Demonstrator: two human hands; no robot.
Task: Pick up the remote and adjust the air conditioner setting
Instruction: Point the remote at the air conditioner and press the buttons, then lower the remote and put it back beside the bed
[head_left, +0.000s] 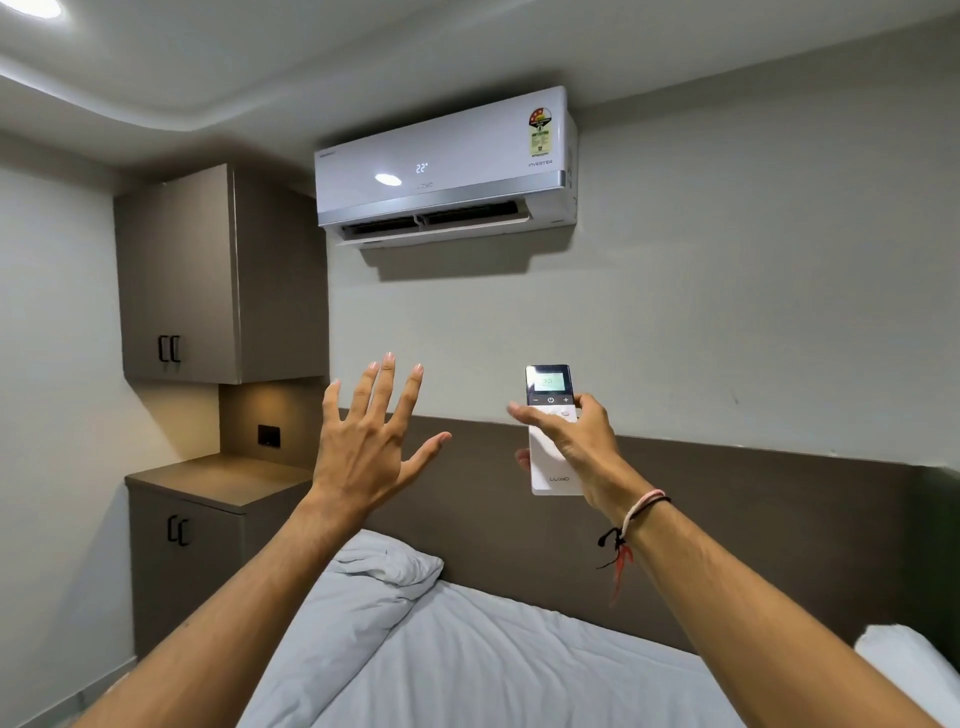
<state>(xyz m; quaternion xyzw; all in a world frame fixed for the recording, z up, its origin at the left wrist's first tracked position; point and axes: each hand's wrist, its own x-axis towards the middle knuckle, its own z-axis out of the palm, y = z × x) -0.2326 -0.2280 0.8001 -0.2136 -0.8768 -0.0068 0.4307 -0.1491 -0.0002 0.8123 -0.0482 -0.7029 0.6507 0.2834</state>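
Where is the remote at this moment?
In the head view the remote is held upright in the right hand, right of centre, below the wall-mounted air conditioner and in front of the dark headboard.
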